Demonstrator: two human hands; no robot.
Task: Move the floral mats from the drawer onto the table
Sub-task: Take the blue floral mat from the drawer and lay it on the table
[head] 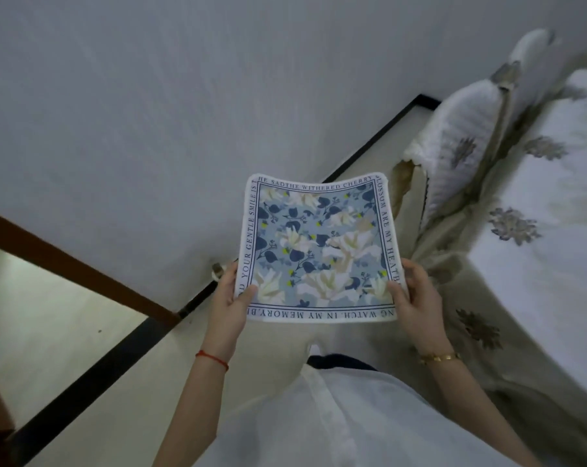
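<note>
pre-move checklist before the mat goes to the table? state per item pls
1. Left hand grip on the floral mat: ok, thumb on top at the near left corner.
2. Right hand grip: ok, thumb on top at the near right corner.
3. Mat spread, print up: ok, it bows slightly, nothing folded over.
4. Single mat or several stacked: cannot tell.
5. Table in view as the drop spot: not ok, only the wall, the floor and a bed show.
6. Drawer state: cannot tell, out of view.
</note>
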